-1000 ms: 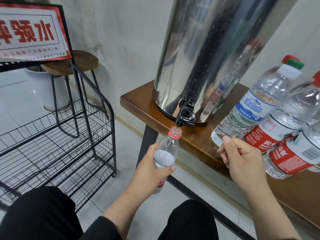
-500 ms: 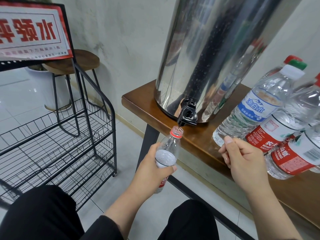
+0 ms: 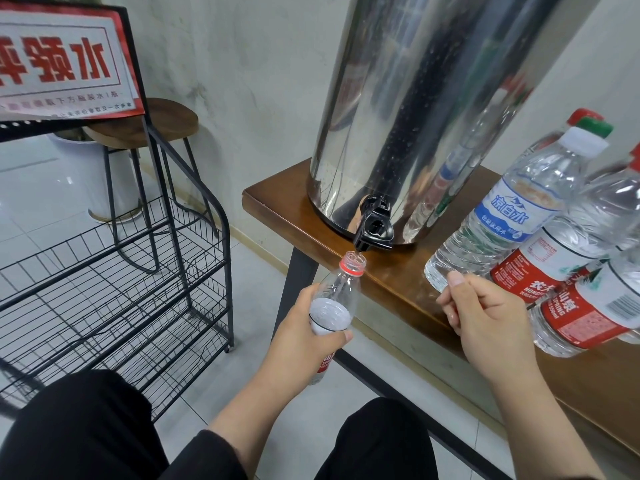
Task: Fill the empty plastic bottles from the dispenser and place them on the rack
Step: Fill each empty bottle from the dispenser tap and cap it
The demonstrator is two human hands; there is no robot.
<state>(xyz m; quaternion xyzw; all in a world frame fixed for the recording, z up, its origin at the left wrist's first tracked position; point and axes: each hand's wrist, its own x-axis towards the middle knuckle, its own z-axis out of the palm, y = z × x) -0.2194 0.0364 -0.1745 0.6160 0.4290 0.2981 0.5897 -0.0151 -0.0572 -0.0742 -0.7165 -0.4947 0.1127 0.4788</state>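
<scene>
left hand grips the uncapped bottle, its mouth now raised from just short of the tap to directly beneath it; right hand curled, contents indiscernible; filling can begin; rack left of tap.

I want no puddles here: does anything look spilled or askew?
No spill shows. The open bottle in the left hand sits tilted under the tap; the capped bottles lean on the table.
</scene>
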